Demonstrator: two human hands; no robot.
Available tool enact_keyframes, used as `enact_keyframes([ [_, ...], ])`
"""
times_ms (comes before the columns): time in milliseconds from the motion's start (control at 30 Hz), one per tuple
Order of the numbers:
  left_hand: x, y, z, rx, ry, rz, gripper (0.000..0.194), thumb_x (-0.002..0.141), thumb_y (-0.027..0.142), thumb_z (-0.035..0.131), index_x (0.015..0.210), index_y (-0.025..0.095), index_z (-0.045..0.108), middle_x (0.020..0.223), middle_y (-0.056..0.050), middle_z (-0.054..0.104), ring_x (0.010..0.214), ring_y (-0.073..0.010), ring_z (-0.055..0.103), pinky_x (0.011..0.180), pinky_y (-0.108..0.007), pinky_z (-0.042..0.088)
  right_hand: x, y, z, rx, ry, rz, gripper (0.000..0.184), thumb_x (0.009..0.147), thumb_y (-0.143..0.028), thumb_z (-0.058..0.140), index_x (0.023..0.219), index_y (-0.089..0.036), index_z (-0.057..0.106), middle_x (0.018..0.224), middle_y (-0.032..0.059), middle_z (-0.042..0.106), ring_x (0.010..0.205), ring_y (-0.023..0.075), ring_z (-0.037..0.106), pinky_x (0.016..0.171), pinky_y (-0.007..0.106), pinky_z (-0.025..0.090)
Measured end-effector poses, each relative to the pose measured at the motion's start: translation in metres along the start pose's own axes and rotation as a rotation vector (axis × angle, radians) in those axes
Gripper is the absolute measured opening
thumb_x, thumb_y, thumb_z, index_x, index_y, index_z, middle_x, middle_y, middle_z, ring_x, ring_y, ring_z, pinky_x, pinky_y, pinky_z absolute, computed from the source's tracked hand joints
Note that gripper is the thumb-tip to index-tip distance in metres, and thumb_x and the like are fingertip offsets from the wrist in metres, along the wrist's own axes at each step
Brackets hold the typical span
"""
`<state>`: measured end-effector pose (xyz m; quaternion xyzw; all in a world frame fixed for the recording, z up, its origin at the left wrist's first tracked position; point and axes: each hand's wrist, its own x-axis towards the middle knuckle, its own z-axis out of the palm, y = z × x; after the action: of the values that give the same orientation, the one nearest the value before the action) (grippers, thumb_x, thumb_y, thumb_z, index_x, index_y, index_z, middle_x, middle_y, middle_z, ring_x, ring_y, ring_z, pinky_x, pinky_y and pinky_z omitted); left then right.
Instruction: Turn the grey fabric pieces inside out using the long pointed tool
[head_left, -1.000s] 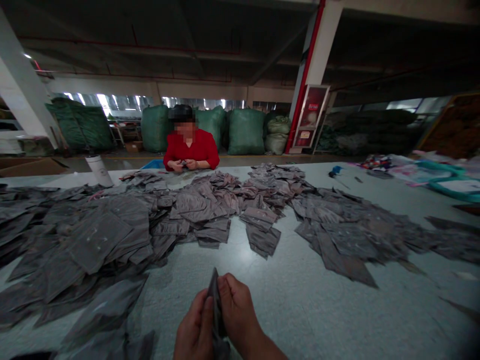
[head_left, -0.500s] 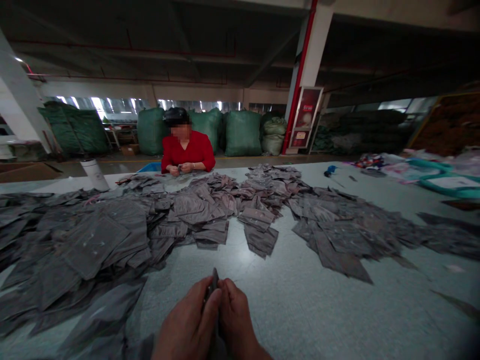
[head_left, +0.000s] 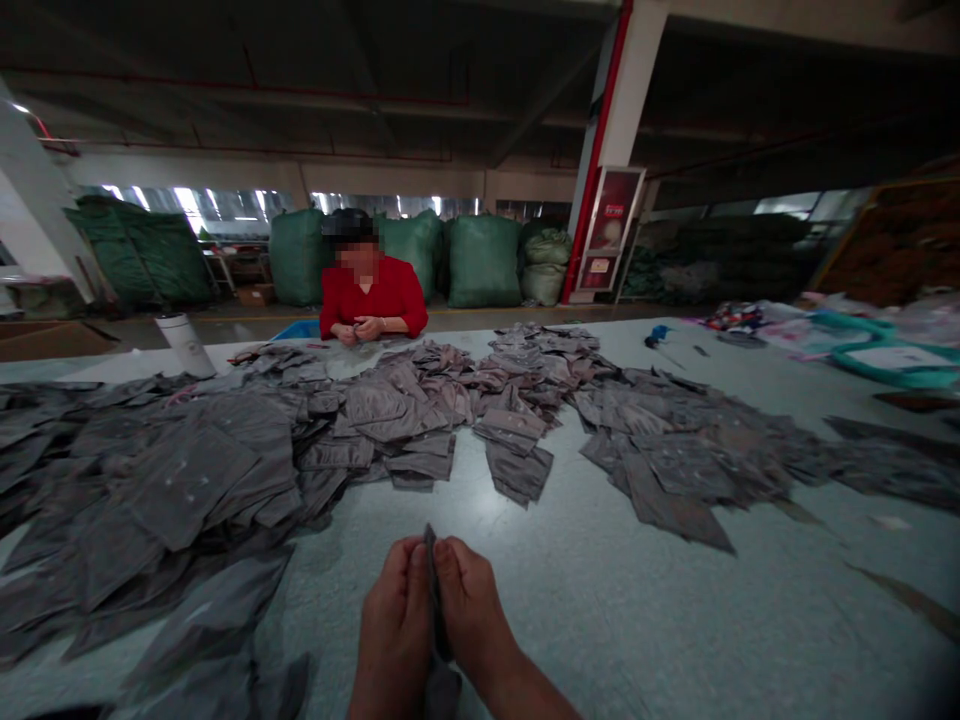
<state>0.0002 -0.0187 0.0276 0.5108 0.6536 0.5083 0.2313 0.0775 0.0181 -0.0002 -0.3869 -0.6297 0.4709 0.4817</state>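
Note:
Close together at the bottom middle, my left hand (head_left: 396,615) and my right hand (head_left: 474,605) grip a grey fabric piece (head_left: 435,590) between them. The cloth stands edge-on to me, with its tip poking up above my thumbs and its lower end hanging below my palms. Both hands are closed on it, and most of its faces are hidden by fingers. A large heap of similar grey fabric pieces (head_left: 195,470) lies to the left of my left hand. Beyond my right hand spreads another grey pile (head_left: 675,440).
Across the pale table (head_left: 600,620) sits a person in a red top (head_left: 375,305), hands together. A white bottle (head_left: 185,345) stands at the far left. Blue-handled snippers (head_left: 658,336) and teal-edged items (head_left: 892,355) lie at the right. Green sacks (head_left: 484,260) line the back.
My left hand has shifted right and turned more upright beside my right hand. The fabric piece's edge now shows more between my thumbs. The view has tilted slightly.

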Motion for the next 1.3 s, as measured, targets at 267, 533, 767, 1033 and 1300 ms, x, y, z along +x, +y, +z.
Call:
enact_keyframes([
  [267,0.0,-0.004,-0.007,0.023,-0.094,0.021,0.028,0.08,0.042,0.04,0.084,0.019,0.056,0.078,-0.004,0.064,0.072,-0.0173,0.06,0.064,-0.025,0.046,-0.008,0.01,0.016,0.209,0.063,0.086,0.044,0.082,-0.054,0.03,0.065,-0.017,0.046,0.06,-0.0002,0.045,0.057,0.0123,0.042,0.054,0.022,0.037],
  [533,0.0,-0.002,0.001,-0.042,-0.039,0.03,0.028,0.08,0.042,0.038,0.076,0.02,0.055,0.069,-0.001,0.062,0.064,-0.0157,0.058,0.06,-0.023,0.045,0.003,0.004,-0.008,-0.005,-0.053,-0.002,0.042,0.083,-0.048,0.036,0.057,-0.017,0.044,0.052,-0.003,0.04,0.051,0.0098,0.037,0.047,0.021,0.029],
  [767,0.0,-0.007,-0.006,0.046,-0.098,0.007,0.029,0.078,0.042,0.039,0.08,0.021,0.058,0.074,-0.004,0.066,0.069,-0.0178,0.061,0.06,-0.024,0.046,-0.012,0.013,0.024,0.382,0.144,0.144,0.046,0.077,-0.059,0.037,0.065,-0.015,0.048,0.061,0.0011,0.047,0.059,0.0129,0.044,0.056,0.024,0.039],
  [1033,0.004,-0.012,-0.003,-0.049,-0.042,-0.005,0.032,0.078,0.046,0.04,0.083,0.02,0.058,0.08,-0.004,0.066,0.073,-0.0177,0.061,0.064,-0.024,0.047,0.006,0.001,0.003,0.2,0.002,0.06,0.041,0.081,-0.048,0.038,0.057,-0.016,0.043,0.053,-0.0032,0.037,0.051,0.0094,0.034,0.046,0.021,0.029],
  [1300,-0.002,-0.008,-0.006,0.033,-0.059,-0.016,0.034,0.078,0.046,0.039,0.085,0.02,0.061,0.079,-0.004,0.066,0.077,-0.0189,0.06,0.064,-0.024,0.046,-0.018,0.016,0.021,0.453,0.179,0.152,0.044,0.08,-0.055,0.037,0.067,-0.015,0.048,0.061,0.0,0.045,0.058,0.012,0.041,0.054,0.023,0.038],
])
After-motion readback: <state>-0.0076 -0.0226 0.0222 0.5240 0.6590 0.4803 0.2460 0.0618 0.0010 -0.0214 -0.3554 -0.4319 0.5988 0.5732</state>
